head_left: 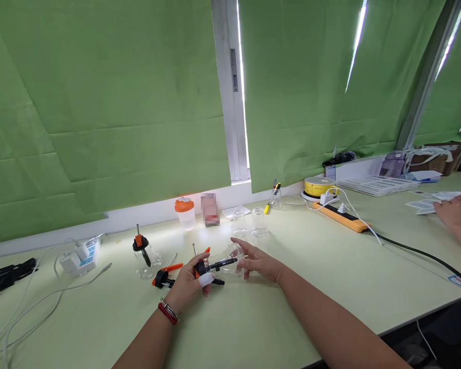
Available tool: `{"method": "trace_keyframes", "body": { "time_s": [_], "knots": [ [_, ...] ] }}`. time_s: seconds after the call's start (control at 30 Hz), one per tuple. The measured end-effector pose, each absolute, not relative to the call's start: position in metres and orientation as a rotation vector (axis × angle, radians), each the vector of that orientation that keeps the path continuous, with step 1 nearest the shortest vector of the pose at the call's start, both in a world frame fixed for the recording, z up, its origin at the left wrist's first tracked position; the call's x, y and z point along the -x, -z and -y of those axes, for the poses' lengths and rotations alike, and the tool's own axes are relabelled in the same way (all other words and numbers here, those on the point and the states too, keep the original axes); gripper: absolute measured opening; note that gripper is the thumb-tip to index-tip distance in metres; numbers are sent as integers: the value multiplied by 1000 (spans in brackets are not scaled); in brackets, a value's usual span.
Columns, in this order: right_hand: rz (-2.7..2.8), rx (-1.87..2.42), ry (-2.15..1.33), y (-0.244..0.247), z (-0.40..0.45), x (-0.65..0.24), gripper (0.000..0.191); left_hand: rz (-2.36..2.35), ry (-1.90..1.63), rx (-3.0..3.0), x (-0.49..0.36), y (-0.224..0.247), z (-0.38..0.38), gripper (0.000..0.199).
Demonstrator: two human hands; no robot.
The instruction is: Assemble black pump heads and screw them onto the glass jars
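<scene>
Near the table's middle, my left hand (190, 282) is wrapped round a black and orange pump top (200, 268). Its black tube (223, 264) points right, toward a clear glass jar (235, 252) lying on its side in my right hand (258, 260). My right fingers curl round the jar's far end. Beneath and left of my left hand lies another black and orange top (162, 279) with an orange handle (172, 267). Farther left stands a glass jar (144, 266) with a black and orange top (140, 243) on it.
Two clear glass jars (239, 224) stand behind my hands, near an orange-lidded cup (185, 212). An orange power strip (341, 218) with cables lies right; a white one (86, 259) sits left. Another person's hand (457, 212) rests on papers at far right.
</scene>
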State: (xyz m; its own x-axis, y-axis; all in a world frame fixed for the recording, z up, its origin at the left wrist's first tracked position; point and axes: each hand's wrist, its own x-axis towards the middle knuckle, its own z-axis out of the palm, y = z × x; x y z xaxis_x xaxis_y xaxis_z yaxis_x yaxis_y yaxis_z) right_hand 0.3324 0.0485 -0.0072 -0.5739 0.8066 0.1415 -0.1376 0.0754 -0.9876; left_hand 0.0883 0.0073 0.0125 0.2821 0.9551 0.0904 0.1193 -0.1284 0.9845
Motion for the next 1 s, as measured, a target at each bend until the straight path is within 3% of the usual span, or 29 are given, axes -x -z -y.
{"method": "trace_keyframes", "body": {
  "time_s": [0.17, 0.63, 0.83, 1.0],
  "knots": [
    [1613, 682, -1565, 7, -49, -333, 71, -999, -968, -1527, -89, -11, -7, 80],
    [1639, 873, -1551, 4, -48, -330, 54, -981, -959, -1552, -91, -11, -5, 81],
    [1575, 965, -1649, 10, -50, -329, 61, -1017, -958, -1523, -92, -11, -5, 82],
    [1608, 750, -1659, 7, -47, -334, 70, -1035, -1011, -1493, -92, -13, -5, 81]
  ]
}}
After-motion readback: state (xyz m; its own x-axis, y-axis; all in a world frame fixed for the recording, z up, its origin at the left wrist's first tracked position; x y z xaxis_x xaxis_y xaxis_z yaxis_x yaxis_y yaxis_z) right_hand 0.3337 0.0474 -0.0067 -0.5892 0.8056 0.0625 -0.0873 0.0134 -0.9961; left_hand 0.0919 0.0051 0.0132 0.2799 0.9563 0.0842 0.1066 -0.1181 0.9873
